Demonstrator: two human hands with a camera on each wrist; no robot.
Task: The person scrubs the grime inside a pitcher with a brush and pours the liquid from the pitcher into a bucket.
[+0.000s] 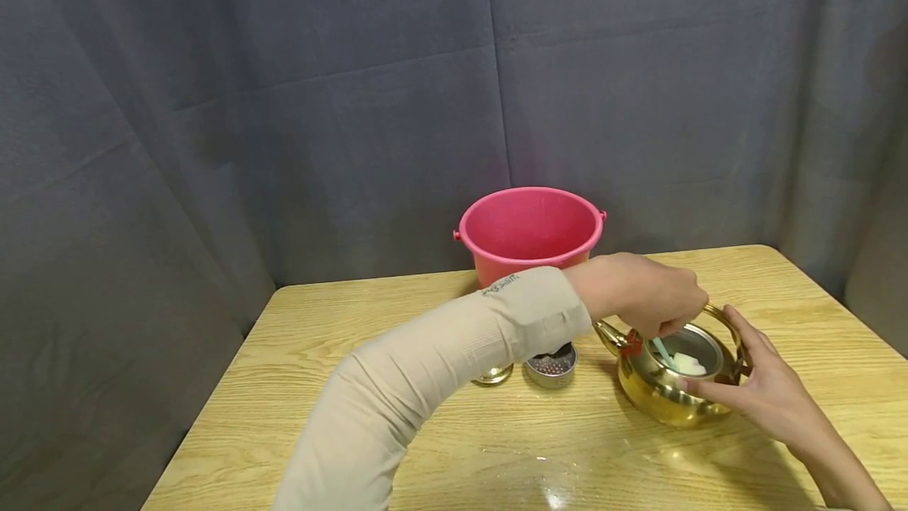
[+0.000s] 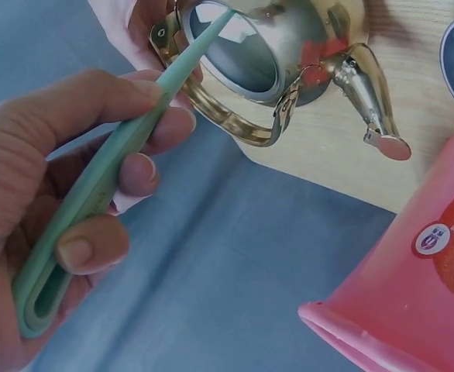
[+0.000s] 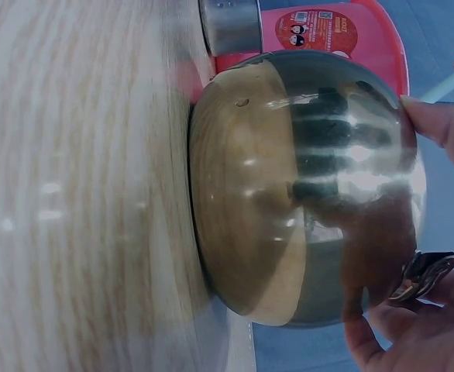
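Observation:
My left hand (image 1: 654, 294) reaches over the kettle and grips the long mint-green handle of a cleaning brush (image 2: 107, 159). That handle slants down into the open mouth of a shiny gold kettle (image 1: 656, 399), where a white, foam-like block (image 1: 688, 363) shows at its lower end. With the thumb at the rim and the other fingers near the handle's base, my right hand (image 1: 776, 397) holds the kettle from the right side. The bail handle (image 2: 235, 128) is tipped toward the far side. The kettle's spout (image 2: 370, 97) points left, with red at its base.
A pink bucket (image 1: 528, 227) stands behind, at the back edge of the wooden table (image 1: 284, 385). Left of the kettle are a perforated metal strainer (image 1: 552, 367) and a small gold piece (image 1: 494, 375), partly hidden by my left sleeve. Grey curtain (image 1: 355, 101) hangs behind.

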